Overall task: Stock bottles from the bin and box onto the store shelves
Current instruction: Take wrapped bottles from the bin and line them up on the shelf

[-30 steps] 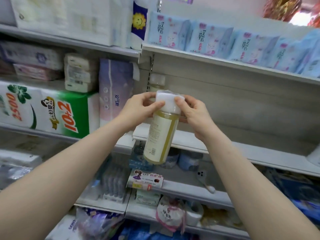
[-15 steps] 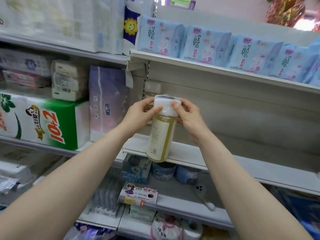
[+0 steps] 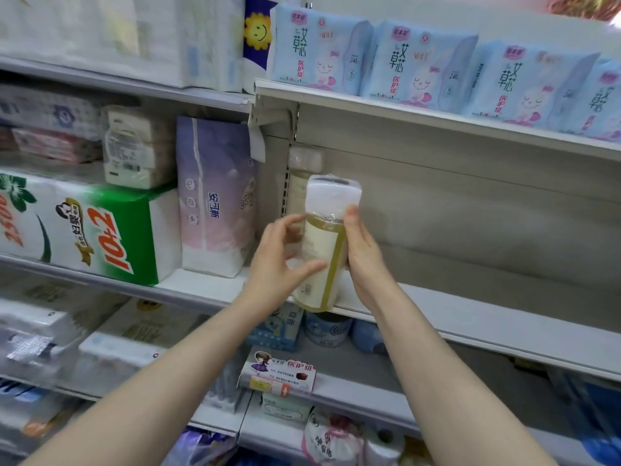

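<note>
Okay, we have the bottle (image 3: 331, 264) near-upright at the shelf (image 3: 470, 317) front edge, between both hands. Our left hand (image 3: 279, 264) wraps the body, thumb across the label (image 3: 317, 243); our right hand (image 3: 366, 260) presses the far side, fingers hidden, can't tell. Film-wrapped, liquid-filled: likely heavy, slick. Hold the body, not the cap (image 3: 332, 196).

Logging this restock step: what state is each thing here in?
bottle, capped, plastic-wrapped, slightly tilted, held at the middle shelf's edge
left hand, grips the bottle's left side
right hand, holds its right side
second bottle, upright at that shelf's back
pad packs, lined up on the upper shelf
</note>
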